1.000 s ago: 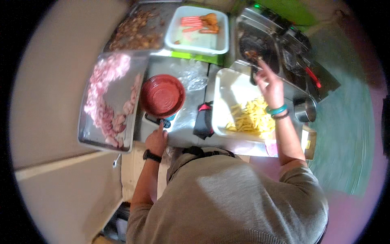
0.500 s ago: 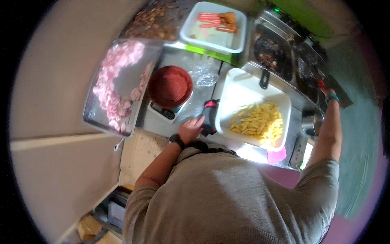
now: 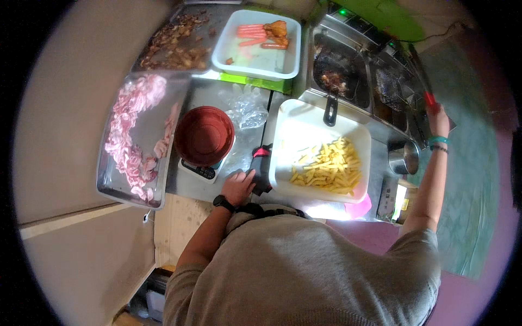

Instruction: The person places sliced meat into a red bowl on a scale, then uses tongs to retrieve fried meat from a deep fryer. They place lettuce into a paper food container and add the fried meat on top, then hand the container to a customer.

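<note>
Grey metal counter (image 3: pixel 206 93). Right hand (image 3: pixel 438 121): closed round a long dark red-handled utensil (image 3: pixel 430 99), beside the twin-basin steel fryer (image 3: pixel 356 110); a careless swing could knock the round steel pot (image 3: pixel 403 158). Left hand (image 3: pixel 237 187): loosely extended, touching a black-and-red fabric pouch (image 3: pixel 262 169).

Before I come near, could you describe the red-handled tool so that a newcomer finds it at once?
Find the steel fryer at the upper right of the view. By its right side, the right hand holds the red-handled tool, its long dark end pointing forward. That red sets it apart from the black handle at the fryer's front.
</note>
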Available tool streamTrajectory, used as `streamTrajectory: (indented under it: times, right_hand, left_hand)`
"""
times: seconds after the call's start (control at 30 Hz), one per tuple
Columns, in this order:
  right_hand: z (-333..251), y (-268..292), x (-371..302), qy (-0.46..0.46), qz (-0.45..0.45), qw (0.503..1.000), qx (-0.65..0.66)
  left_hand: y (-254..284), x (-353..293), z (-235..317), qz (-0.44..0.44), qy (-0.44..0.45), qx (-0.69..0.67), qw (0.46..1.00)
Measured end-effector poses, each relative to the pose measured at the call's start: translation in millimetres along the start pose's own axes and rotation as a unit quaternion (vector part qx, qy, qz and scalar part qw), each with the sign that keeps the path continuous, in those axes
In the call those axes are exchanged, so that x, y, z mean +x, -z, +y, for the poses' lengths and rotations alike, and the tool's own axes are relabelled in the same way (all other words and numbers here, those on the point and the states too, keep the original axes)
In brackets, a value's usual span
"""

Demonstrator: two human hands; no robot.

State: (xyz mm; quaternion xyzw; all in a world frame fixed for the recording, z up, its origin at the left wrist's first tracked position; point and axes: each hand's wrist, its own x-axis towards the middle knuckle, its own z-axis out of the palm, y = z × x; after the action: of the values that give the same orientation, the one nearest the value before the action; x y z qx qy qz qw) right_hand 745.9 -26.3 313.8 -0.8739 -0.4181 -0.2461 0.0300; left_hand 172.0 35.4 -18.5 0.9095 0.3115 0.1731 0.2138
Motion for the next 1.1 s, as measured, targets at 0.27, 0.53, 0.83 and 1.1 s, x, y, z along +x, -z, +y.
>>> streamTrajectory:
  times: [0.27, 0.53, 0.83, 1.1]
  right_hand:
    - [-131.6, -23.3, -18.2, 0.166, -0.314, 0.934, -0.033]
    - [-167.7, -116.8, -20.0, 0.021, -0.252, 0.967, 0.039]
    - [-134.6, -31.1, 1.9, 0.063, -0.392, 0.917, 0.04]
    - [-138.2, -158.1, -26.4, 0.064, -0.22, 0.97, 0.084]
  left_hand:
    - [4.3, -1.2, 1.5, -0.004, 0.005, 0.03, 1.0]
    - [7.6, -1.0, 2.3, -0.006, 0.006, 0.03, 1.0]
    - [5.8, -1.9, 1.9, -0.019, 0.008, 0.025, 0.999]
    - [9.1, 3.7, 5.2, -0.007, -0.011, 0.017, 1.0]
